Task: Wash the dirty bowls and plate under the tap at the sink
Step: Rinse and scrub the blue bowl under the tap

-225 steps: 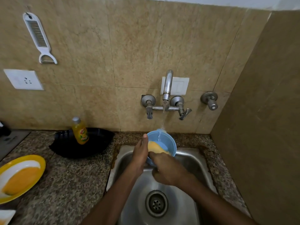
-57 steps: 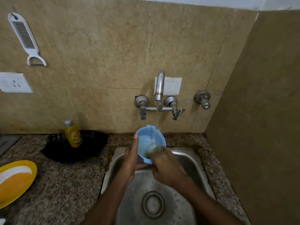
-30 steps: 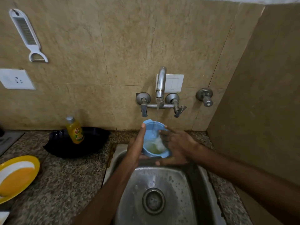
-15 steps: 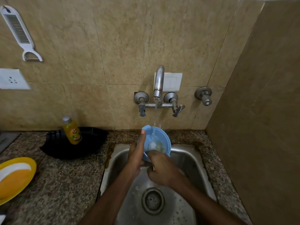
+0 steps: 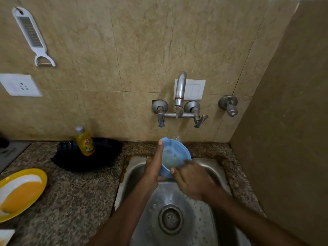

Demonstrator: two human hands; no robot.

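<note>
The left hand [image 5: 153, 167] is gripping the blue plastic bowl [image 5: 174, 157], its thumb lying up the near-left rim and its fingers wrapping behind. It is tilting the bowl above the back edge of the steel sink [image 5: 134, 166], where the tap [image 5: 180, 89] is running. The right hand [image 5: 191, 180] is reaching into the bowl; its fingers are blurring, so I cannot tell whether they are holding anything. Wet, thin and light, the bowl is probably turning slippery (a rim-and-base pinch seems safest). The glossy yellow plate [image 5: 21, 192] is sitting on the speckled granite worktop [image 5: 76, 192], well left of the sink.
</note>
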